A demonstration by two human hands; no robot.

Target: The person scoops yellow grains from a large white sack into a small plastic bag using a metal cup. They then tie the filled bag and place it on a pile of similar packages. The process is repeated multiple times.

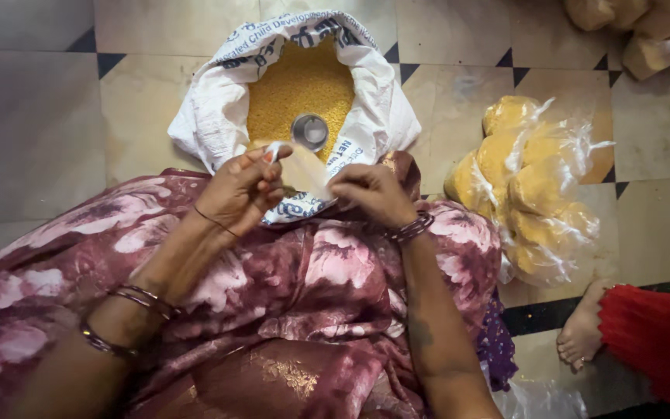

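A floor of large pale tiles [32,132] with small dark diamond insets at the corners fills the frame, seen from above. At the upper centre stands a white woven sack [211,116] with its mouth rolled open, full of fine yellow grain [296,85]; a small round steel cup [309,131] sits on the grain near the front edge.

The person's lap, draped in maroon cloth with pink flowers [327,271], takes up the lower half. Both forearms rise from the bottom edge and meet just below the sack's mouth. The left hand [238,190], at centre left, is bent at the wrist with fingers curled narrowly, thumb and fingertips pinching one edge of a small clear plastic bag [302,171]. The right hand [372,192], at centre right, is curled in a loose fist with its fingertips gripping the opposite edge, so the bag is stretched between the two hands, in front of the sack. Bangles [143,299] ring the left forearm, and a dark stack of them [411,227] rings the right wrist.

To the right of centre lies a heap of clear bags packed with yellow grain [533,186]. More tan bundles [645,31] sit in the upper right corner. At the lower right, another person's bare foot [581,330] shows beside red pleated cloth [657,341].
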